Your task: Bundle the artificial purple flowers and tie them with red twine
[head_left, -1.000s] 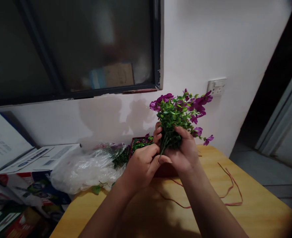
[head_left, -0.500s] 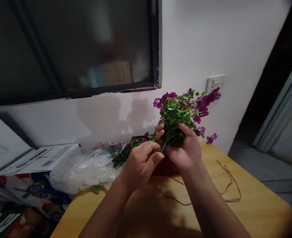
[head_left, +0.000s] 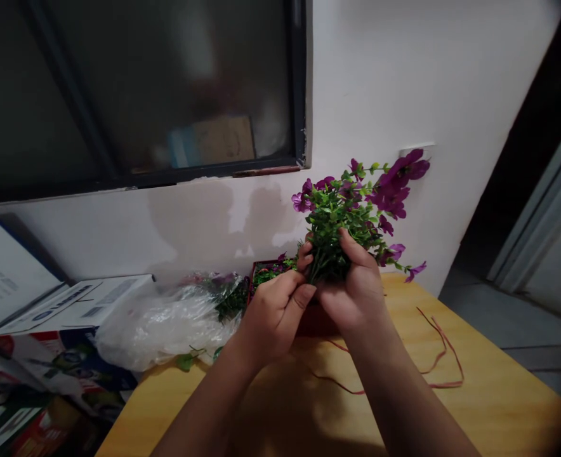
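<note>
A bunch of purple artificial flowers with green leaves (head_left: 342, 216) is held up above the table. My right hand (head_left: 356, 285) wraps round the bunch from the right and below, its fingers showing on the left side of the leaves. With thumb and forefinger together, my left hand (head_left: 280, 308) pinches the lower ends of the stems. Behind my hands stands a dark red planter (head_left: 313, 320) with more green and purple plants (head_left: 273, 271) in it, partly hidden by my hands.
A clear plastic bag (head_left: 161, 330) with greenery lies at the table's left, a loose leaf (head_left: 184, 362) beside it. Red string (head_left: 445, 384) curls over the wooden table (head_left: 490, 393). Printed boxes (head_left: 71, 330) stand at the left. A wall with a window is behind.
The flower bunch has turned and tilted slightly in my right hand, its blossoms shifting a little to the right. My left fingers have closed up nearer the leaves at the stem ends.
</note>
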Tool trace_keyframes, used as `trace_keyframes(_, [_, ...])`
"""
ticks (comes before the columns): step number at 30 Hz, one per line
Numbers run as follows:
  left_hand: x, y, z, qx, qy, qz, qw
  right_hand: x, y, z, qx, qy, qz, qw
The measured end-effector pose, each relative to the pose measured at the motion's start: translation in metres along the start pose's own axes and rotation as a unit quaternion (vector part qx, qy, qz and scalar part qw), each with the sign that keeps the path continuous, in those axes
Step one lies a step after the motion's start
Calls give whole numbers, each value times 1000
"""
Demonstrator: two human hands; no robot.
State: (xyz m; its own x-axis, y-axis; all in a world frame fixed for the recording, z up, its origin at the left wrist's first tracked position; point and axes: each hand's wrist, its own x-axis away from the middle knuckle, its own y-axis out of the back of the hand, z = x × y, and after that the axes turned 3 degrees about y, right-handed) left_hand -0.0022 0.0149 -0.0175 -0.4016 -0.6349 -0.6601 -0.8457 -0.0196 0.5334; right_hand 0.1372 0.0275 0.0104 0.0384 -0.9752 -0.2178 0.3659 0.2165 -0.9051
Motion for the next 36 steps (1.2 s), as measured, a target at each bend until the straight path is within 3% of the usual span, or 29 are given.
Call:
trace_keyframes(9, [-3,-5,-3,-176,4,-4,984,-5,2,-8,21,82,-20,996])
trace_keyframes(15, [-5,-9,-2,-191,22,14,981,-6,1,-4,13,86,-41,995])
trace_keyframes(19, [-5,-12,-7,-84,52,35,995,-6,1,1,6,106,-62,992])
trace_keyframes(23, [-4,-12,-10,71,155,80,982,-3,0,5,17,82,-52,995])
trace_keyframes(30, [-4,-10,2,299,266,154,903,-1,1,-1,61,82,-11,995])
trace_keyframes(36, [-2,-10,6,421,327,146,833,-7,6,-6,87,57,10,995])
